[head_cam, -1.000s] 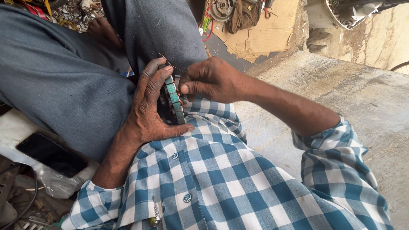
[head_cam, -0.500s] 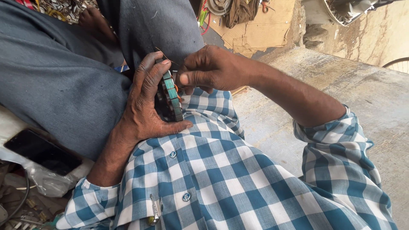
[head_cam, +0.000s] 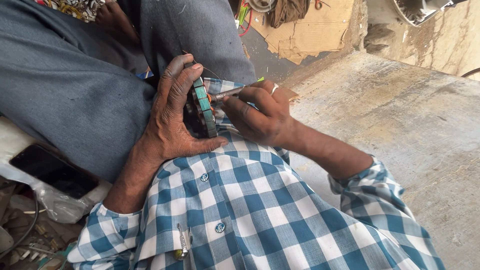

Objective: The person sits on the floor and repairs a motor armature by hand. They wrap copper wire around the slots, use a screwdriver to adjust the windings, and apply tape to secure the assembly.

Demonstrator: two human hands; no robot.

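Rough grey concrete slab [head_cam: 400,115]; torn cardboard [head_cam: 310,30] behind | black phone [head_cam: 52,170] beside lap | left hand [head_cam: 172,120] clamps green-toothed round metal stator [head_cam: 202,107]; right hand [head_cam: 257,115] pinches thin metal tool [head_cam: 227,93]

Bright daylight is cast from the upper right across the pale rough concrete floor [head_cam: 400,125], which looks slightly washed out. The grey fabric trousers [head_cam: 65,90] are left in softer shade. Focus is held centrally; the cluttered lower-left corner appears perhaps slightly blurred.
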